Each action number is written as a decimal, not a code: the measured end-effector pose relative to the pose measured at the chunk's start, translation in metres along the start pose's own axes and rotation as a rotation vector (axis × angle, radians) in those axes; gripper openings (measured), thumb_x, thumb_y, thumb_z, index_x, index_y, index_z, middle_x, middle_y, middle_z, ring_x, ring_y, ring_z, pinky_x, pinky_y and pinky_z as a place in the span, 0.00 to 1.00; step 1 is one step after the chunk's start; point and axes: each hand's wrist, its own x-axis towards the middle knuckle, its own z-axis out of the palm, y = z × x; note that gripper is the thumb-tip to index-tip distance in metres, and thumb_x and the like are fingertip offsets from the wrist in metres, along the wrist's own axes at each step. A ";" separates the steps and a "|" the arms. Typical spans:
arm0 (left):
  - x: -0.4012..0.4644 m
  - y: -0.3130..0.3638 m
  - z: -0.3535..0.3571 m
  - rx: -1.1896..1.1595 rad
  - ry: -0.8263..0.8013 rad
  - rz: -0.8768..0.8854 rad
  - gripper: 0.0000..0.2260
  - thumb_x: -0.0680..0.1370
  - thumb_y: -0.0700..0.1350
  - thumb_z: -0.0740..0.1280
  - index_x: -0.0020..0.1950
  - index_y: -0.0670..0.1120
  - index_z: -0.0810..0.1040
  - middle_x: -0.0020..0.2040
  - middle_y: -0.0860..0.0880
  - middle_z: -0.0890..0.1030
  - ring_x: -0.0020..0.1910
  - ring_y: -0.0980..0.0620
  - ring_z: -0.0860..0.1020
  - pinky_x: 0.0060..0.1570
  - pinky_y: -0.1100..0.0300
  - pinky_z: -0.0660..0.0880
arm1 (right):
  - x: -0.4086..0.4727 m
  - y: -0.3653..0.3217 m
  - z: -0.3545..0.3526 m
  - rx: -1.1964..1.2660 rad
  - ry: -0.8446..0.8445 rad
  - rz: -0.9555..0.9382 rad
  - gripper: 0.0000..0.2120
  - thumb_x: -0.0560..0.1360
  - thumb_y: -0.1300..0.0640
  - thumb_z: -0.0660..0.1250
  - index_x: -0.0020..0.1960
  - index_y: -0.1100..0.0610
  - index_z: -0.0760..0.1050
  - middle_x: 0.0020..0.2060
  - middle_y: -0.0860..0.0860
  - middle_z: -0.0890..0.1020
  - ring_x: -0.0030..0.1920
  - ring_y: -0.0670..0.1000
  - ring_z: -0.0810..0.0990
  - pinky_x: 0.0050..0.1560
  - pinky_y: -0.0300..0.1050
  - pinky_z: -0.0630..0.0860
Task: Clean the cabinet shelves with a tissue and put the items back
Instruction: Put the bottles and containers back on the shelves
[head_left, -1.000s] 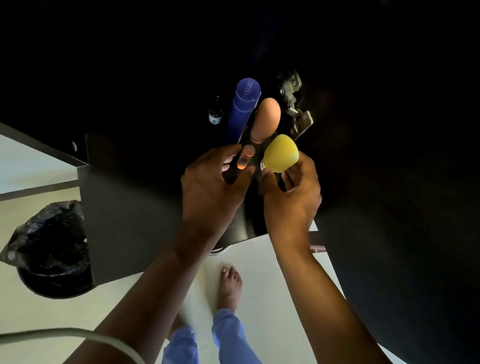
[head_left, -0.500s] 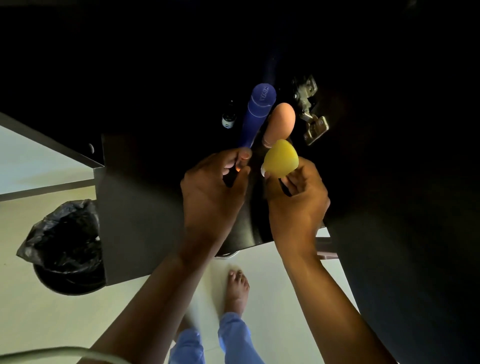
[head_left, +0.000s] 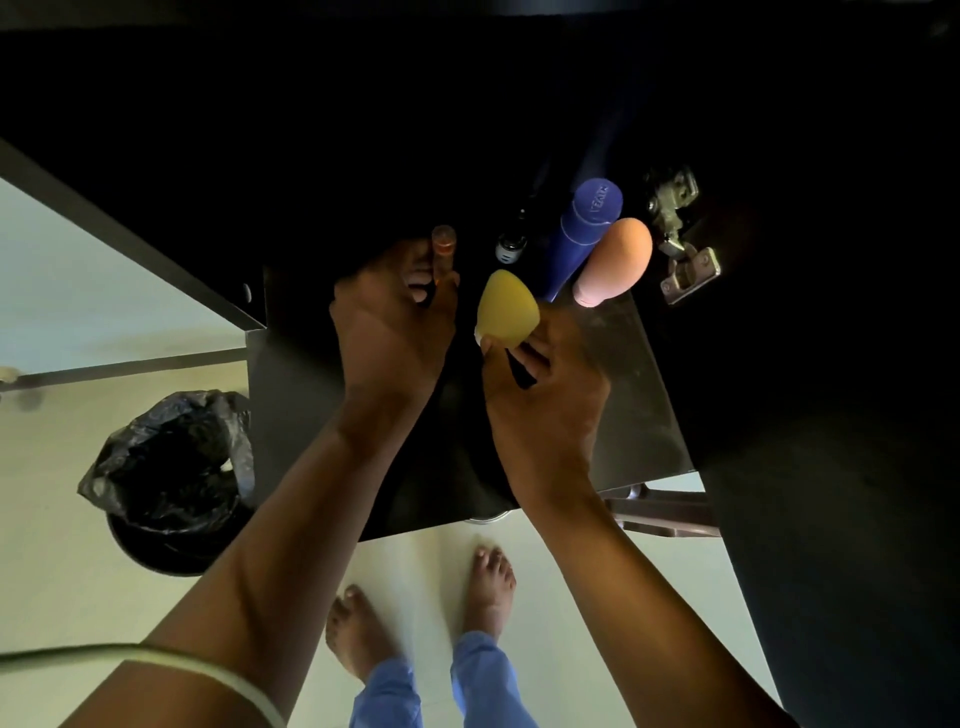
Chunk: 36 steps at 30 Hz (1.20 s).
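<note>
My left hand (head_left: 392, 332) grips a small orange tube (head_left: 443, 244) upright over the dark cabinet shelf (head_left: 628, 395). My right hand (head_left: 545, 395) pinches a yellow teardrop sponge (head_left: 506, 312) together with a thin black stick. Behind it on the shelf stand a tall blue bottle (head_left: 584, 234), a peach sponge (head_left: 615, 260) and a small dark vial with a white label (head_left: 511, 247). No tissue is visible.
A metal door hinge (head_left: 680, 234) sits at the right of the shelf. A bin lined with a black bag (head_left: 171, 478) stands on the pale floor at the left. My bare feet (head_left: 488, 577) are below the shelf edge. The cabinet interior is very dark.
My left hand has carried the orange tube leftward, away from the blue bottle. The right hand has kept hold of the yellow sponge. The view has shifted slightly.
</note>
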 end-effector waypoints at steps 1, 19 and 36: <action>0.000 0.000 0.001 0.000 -0.001 -0.004 0.08 0.82 0.50 0.71 0.53 0.46 0.85 0.46 0.55 0.87 0.46 0.60 0.86 0.49 0.52 0.85 | 0.001 0.000 0.001 -0.004 0.000 -0.003 0.17 0.76 0.61 0.75 0.63 0.50 0.79 0.56 0.45 0.85 0.57 0.39 0.84 0.57 0.31 0.78; -0.033 0.139 -0.132 -0.024 -0.238 -0.073 0.16 0.81 0.48 0.72 0.68 0.46 0.81 0.56 0.62 0.81 0.54 0.68 0.78 0.59 0.68 0.76 | -0.045 -0.150 -0.060 -0.106 -0.042 -0.234 0.12 0.76 0.60 0.75 0.58 0.51 0.81 0.48 0.43 0.85 0.49 0.41 0.85 0.54 0.40 0.83; 0.006 0.363 -0.306 0.210 0.213 0.497 0.17 0.81 0.46 0.70 0.70 0.51 0.80 0.69 0.54 0.81 0.68 0.55 0.77 0.69 0.59 0.72 | -0.050 -0.435 -0.107 0.105 -0.058 -0.567 0.17 0.74 0.57 0.77 0.62 0.50 0.80 0.52 0.44 0.85 0.52 0.40 0.84 0.51 0.32 0.80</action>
